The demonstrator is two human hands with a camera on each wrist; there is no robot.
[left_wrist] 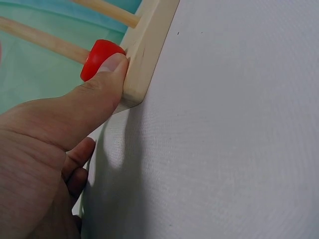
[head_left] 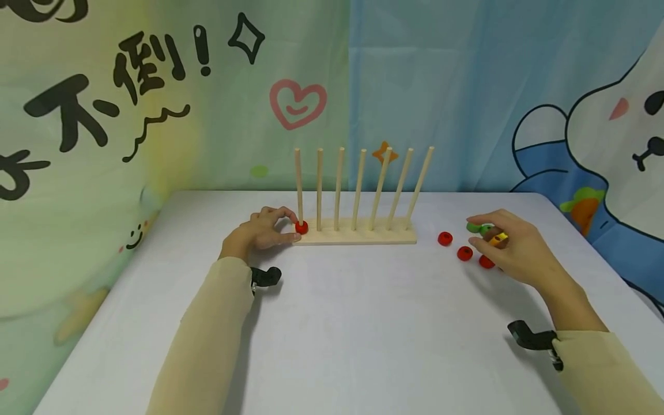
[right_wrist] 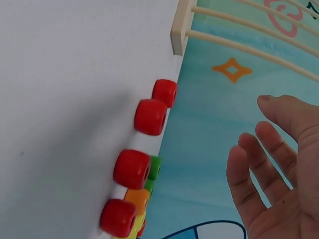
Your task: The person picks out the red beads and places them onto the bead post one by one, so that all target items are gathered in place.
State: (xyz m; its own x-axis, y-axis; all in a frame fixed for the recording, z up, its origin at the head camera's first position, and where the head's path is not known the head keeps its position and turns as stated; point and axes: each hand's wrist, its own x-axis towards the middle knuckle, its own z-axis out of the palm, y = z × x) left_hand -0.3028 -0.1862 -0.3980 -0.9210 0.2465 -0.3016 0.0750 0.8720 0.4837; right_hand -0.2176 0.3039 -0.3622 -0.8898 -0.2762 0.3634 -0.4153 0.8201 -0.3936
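Note:
A red bead [head_left: 301, 228] sits at the foot of the leftmost peg on a wooden peg stand [head_left: 358, 237]. My left hand [head_left: 259, 229] pinches this bead at the stand's left end; its thumb [left_wrist: 107, 74] lies against the bead in the left wrist view. To the right of the stand, my right hand [head_left: 521, 251] hovers over loose beads, thumb and fingers apart with nothing between them. Red beads [right_wrist: 150, 117] lie in a loose line below it. Green beads [head_left: 473, 227] and a yellow bead [head_left: 499, 239] are partly hidden by the hand in the head view.
The stand's several upright pegs [head_left: 359, 184] rise from its base near the table's back edge. A white cloth covers the table [head_left: 353, 323]. Behind it hangs a printed curtain [head_left: 436, 86]. An orange bead [right_wrist: 137, 199] lies among the others.

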